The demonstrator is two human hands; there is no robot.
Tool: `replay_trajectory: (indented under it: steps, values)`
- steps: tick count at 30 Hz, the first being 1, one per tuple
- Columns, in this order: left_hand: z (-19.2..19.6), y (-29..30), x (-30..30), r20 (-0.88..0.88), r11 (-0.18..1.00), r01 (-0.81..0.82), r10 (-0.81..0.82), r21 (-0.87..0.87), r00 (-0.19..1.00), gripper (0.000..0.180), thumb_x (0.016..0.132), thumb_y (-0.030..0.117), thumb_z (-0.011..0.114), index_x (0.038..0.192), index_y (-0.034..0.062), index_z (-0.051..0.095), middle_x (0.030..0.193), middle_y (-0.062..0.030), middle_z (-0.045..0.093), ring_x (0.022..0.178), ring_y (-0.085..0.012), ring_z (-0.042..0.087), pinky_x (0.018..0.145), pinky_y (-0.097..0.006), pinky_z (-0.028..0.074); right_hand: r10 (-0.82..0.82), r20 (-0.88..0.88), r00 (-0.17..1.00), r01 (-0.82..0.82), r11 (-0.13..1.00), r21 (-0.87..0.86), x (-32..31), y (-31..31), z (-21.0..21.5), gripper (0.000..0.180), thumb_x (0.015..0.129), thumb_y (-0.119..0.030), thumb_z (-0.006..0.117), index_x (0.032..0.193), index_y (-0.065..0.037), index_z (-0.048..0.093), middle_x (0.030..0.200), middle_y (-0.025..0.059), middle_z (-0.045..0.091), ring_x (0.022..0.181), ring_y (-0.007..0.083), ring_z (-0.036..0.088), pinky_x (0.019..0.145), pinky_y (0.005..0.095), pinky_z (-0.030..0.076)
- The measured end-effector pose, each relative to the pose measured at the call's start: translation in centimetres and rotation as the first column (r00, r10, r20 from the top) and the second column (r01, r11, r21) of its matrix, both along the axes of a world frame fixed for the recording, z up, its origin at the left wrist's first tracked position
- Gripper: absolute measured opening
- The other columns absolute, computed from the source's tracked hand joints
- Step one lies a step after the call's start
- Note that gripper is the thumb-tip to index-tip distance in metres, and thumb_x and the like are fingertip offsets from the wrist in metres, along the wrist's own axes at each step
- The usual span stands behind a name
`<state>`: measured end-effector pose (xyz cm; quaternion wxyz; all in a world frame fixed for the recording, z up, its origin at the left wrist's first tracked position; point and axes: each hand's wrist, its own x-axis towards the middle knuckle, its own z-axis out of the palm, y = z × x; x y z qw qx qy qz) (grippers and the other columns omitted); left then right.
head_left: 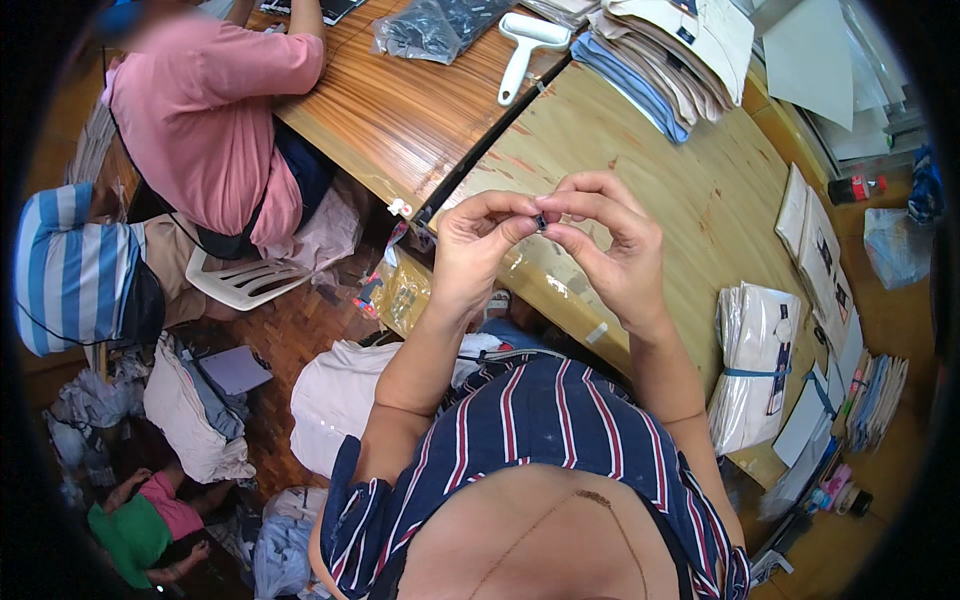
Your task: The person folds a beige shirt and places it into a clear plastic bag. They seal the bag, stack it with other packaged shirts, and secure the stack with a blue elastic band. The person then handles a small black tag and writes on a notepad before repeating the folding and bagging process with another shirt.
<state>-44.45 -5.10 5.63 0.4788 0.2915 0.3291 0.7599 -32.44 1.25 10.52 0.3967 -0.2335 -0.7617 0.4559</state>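
Observation:
Above the near edge of the table, my left hand (480,245) and my right hand (612,235) meet fingertip to fingertip. Between them they pinch a small dark piece (541,222), too little to tell its kind. Thumb and forefinger of each hand are closed on it, and the fingertips partly cover it. Beyond my hands a white lint roller (527,50) lies across the seam of the tables, next to a stack of folded garments (672,60).
The yellowish wooden table (690,200) carries a plastic-wrapped garment pile tied with a blue band (755,365) at right. A dark item in clear plastic (440,28) lies far left. A person in a pink shirt (215,110) sits at left; others are behind. Fabric bundles (345,395) are piled below.

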Motion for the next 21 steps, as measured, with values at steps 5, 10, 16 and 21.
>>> replay_trajectory:
  steps: [5, 10, 16, 21]
  values:
    - [0.7, -0.4, 2.7, 0.013, 1.0, 0.008, -0.008, 0.01, 1.0, 0.018, 0.07, -0.001, 0.06, 0.087, -0.0004, 0.053, 0.082, -0.01, 0.058, 0.076, -0.0169, 0.057, 0.07, -0.026, 0.046, 0.007, -0.05, 0.999, -0.006, 0.999, 0.032, 2.7, -0.6, 0.0, 0.019, 0.061, 0.001, 0.063, 0.079, -0.004, 0.062, 0.082, 0.0061, 0.052, 0.079, 0.0175, 0.052, 0.071, 0.0277, 0.041]
    - [1.7, -1.1, 4.5, -0.03, 0.999, 0.035, -0.035, -0.008, 0.999, 0.023, 0.068, -0.006, 0.061, 0.088, -0.0011, 0.051, 0.083, -0.0094, 0.058, 0.077, -0.0119, 0.055, 0.068, -0.022, 0.046, 0.025, -0.103, 0.994, -0.025, 1.0, 0.0, 5.2, -0.9, 0.1, 0.018, 0.06, 0.001, 0.063, 0.077, -0.004, 0.058, 0.084, 0.0058, 0.05, 0.081, 0.0158, 0.05, 0.07, 0.0261, 0.04]
    - [3.0, -2.0, 6.0, -0.186, 0.991, 0.045, -0.067, -0.124, 0.98, 0.026, 0.065, -0.002, 0.065, 0.088, -0.0035, 0.052, 0.077, -0.0101, 0.058, 0.07, -0.013, 0.056, 0.064, -0.022, 0.046, 0.137, -0.36, 0.923, -0.312, 0.814, -0.49, 7.3, -0.8, -2.3, 0.02, 0.067, -0.007, 0.062, 0.085, -0.005, 0.052, 0.087, 0.003, 0.05, 0.08, 0.0112, 0.048, 0.069, 0.0214, 0.037]
    - [3.3, -2.7, 7.2, -0.352, 0.996, -0.025, -0.009, -0.09, 0.936, 0.021, 0.066, -0.007, 0.062, 0.087, -0.0056, 0.057, 0.079, -0.0116, 0.059, 0.069, -0.0133, 0.057, 0.065, -0.022, 0.046, 0.168, -0.559, 0.812, -0.57, 0.438, -0.695, 8.2, -0.5, -3.5, 0.021, 0.073, -0.013, 0.058, 0.091, -0.005, 0.05, 0.089, 0.0038, 0.052, 0.082, 0.0112, 0.048, 0.07, 0.0234, 0.038]
